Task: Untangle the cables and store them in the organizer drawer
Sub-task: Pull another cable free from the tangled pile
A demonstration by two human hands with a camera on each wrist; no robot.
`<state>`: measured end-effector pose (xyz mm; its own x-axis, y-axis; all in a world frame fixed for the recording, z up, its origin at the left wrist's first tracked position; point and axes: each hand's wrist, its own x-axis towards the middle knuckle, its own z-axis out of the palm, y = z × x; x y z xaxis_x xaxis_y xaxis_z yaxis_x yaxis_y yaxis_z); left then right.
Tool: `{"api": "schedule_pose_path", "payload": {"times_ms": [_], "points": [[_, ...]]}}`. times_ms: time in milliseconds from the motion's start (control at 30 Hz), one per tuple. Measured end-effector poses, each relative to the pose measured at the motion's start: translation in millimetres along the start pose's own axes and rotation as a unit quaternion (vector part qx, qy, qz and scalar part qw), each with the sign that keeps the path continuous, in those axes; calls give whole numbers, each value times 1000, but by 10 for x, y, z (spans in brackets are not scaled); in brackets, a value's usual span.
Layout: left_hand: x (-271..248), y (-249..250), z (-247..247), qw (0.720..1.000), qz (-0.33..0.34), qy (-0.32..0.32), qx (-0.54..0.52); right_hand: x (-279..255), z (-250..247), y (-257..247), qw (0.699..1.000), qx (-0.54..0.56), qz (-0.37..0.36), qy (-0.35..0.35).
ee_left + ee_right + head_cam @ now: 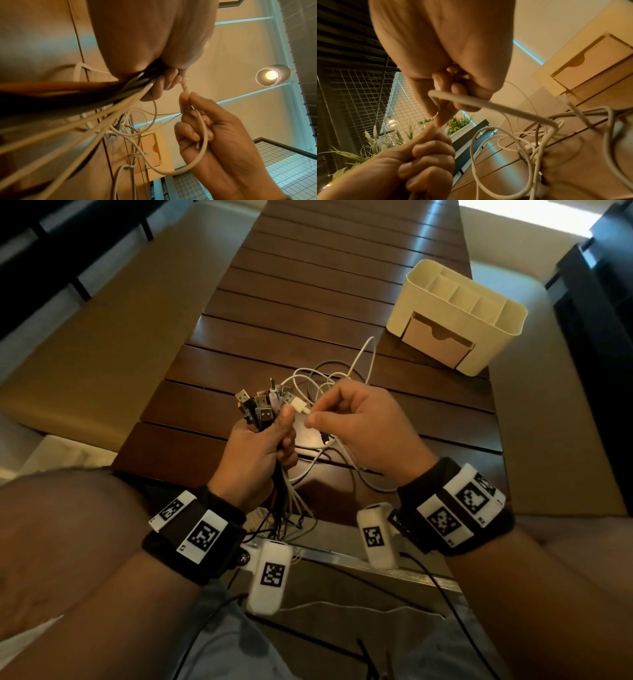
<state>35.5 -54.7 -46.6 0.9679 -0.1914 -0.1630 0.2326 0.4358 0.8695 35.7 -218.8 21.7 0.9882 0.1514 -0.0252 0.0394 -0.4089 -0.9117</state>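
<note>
The table (pixel 308 302) of dark wooden slats runs away from the person; on its far right stands the cream organizer (pixel 457 316), its drawer (pixel 436 342) pushed in, well apart from the hands; a loose tangle of white cables (pixel 329 378) lies on the slats between the organizer and the hands, with more strands trailing over the near edge. The left hand (pixel 255 455) is curled tight round a bundle of cables (pixel 260 409), the plugs standing up above the fist; the right hand (pixel 363 429) pinches one white cable just behind its white plug (pixel 298 406), thumb and forefinger closed on it, the plug touching the bundle.

The likely trouble: this cable loops back into the tangle on the table, so a firm pull would probably tighten a knot instead of freeing it, or drag the whole heap off the edge; the left fist is full, so adding another end may let plugs slip out; and the drawer is shut, with neither hand free to open it.
</note>
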Motion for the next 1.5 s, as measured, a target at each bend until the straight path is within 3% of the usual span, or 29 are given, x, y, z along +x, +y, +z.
{"api": "schedule_pose_path", "payload": {"times_ms": [333,633,900,1067,1167,1367,1500], "points": [[-42,40,44,999,12,-26,-16,9,95,74,999,45,-13,-24],[-56,84,58,999,28,29,-3,-29,50,74,988,102,23,-110],[-52,134,27,996,19,47,-69,-35,41,147,988,-50,27,-142],[-7,289,-23,986,40,74,-141,10,-115,277,958,-200,46,-202],[37,391,-137,980,40,97,-166,51,-285,379,945,-259,69,-187],[21,306,-132,997,63,33,-20,91,-340,320,973,-206,27,-96],[-65,211,-13,993,45,-17,105,79,-188,168,981,-173,-20,-90]]}}
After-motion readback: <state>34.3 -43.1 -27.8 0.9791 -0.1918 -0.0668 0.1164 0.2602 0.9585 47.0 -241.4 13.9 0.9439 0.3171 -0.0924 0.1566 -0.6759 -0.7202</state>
